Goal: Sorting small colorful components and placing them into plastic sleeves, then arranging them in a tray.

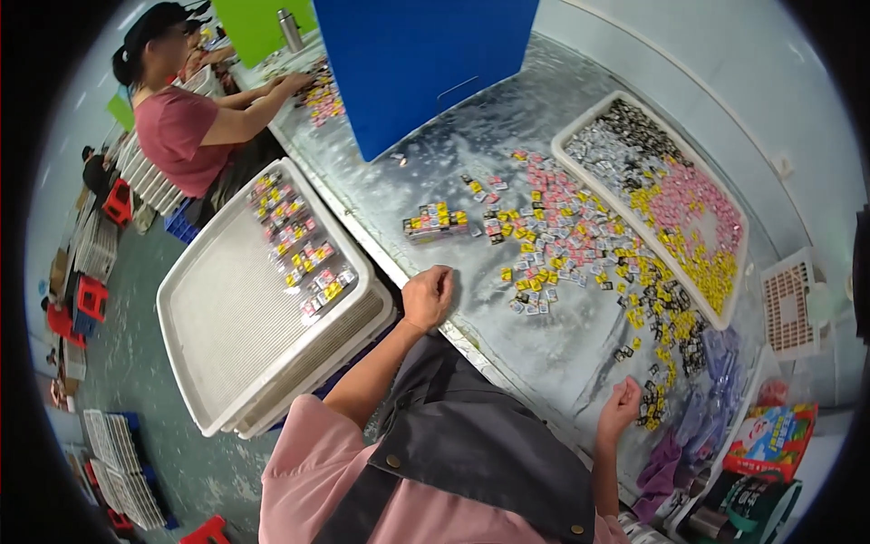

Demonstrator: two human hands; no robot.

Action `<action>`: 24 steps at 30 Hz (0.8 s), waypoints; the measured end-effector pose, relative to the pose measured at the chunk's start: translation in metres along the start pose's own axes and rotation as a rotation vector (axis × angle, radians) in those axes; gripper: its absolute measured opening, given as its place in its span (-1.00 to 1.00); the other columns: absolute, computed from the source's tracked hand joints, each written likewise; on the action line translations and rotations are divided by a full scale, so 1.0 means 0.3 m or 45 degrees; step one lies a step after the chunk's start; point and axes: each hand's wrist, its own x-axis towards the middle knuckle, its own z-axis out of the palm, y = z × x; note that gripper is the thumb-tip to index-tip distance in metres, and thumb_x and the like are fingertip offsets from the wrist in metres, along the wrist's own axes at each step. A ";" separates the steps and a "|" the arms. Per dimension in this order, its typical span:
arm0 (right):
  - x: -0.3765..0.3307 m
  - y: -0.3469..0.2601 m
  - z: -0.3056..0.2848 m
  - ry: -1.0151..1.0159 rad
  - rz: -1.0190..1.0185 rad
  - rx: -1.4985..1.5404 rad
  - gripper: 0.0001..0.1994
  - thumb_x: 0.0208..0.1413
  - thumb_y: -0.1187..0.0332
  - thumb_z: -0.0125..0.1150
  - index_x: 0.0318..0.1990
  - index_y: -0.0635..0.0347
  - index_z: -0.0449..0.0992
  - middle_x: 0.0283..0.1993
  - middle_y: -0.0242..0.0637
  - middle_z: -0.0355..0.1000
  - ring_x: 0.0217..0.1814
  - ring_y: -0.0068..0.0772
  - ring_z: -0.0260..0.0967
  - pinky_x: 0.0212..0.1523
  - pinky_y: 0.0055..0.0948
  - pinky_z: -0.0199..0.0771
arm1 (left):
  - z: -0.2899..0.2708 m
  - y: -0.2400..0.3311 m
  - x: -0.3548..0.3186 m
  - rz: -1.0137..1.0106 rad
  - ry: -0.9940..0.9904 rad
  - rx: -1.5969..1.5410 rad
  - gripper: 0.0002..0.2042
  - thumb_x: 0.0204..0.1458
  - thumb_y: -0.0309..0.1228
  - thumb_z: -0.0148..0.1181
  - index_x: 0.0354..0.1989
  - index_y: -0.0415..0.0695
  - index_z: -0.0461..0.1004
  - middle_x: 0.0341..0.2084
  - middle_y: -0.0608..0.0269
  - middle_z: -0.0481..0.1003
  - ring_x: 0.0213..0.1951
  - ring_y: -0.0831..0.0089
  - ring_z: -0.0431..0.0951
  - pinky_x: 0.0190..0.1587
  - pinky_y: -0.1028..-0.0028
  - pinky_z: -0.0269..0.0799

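Both our hands rest curled on the worktable (507,354). Our left hand (428,296) sits near the table's front edge in a loose fist, well short of the scattered small packets (562,240); whether anything lies inside it we cannot tell. Our right hand (620,400) is also curled shut, just beside the yellow and black packets (660,363) trailing down from the pile, perhaps pinching one, though that is hidden. We judge we are mid-sorting, between picks: a small sorted row (436,220) lies ahead of the left hand, and the white tray (208,335) at our left holds lined-up packets. Picking next calls for opening the fingers over one loose packet.
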 end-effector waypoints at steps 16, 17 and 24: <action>0.025 0.014 0.003 0.003 -0.023 -0.091 -0.81 0.28 0.43 0.12 -0.04 0.34 0.49 -0.33 -0.25 0.54 -0.35 -0.52 0.46 -0.29 -0.53 0.46 | -0.007 0.006 0.009 -0.034 0.018 -0.038 -0.89 0.11 -0.35 0.23 -0.29 -0.10 0.57 -0.52 0.07 0.57 -0.43 0.08 0.60 -0.36 0.22 0.49; 0.019 0.014 -0.002 -0.009 0.003 -0.118 -0.80 0.30 0.42 0.09 -0.02 0.35 0.49 -0.33 -0.26 0.53 -0.34 -0.52 0.46 -0.28 -0.54 0.46 | -0.007 0.007 0.007 -0.020 0.022 -0.036 -0.89 0.11 -0.35 0.23 -0.29 -0.11 0.57 -0.52 0.07 0.57 -0.44 0.08 0.60 -0.36 0.22 0.49; 0.014 -0.019 -0.004 -0.029 0.028 -0.193 -0.78 0.31 0.39 0.11 -0.02 0.35 0.49 -0.34 -0.27 0.52 -0.34 -0.53 0.46 -0.28 -0.55 0.46 | 0.005 -0.013 -0.007 -0.016 0.040 -0.064 -0.88 0.11 -0.34 0.23 -0.29 -0.10 0.58 -0.51 0.05 0.58 -0.43 0.06 0.60 -0.35 0.21 0.50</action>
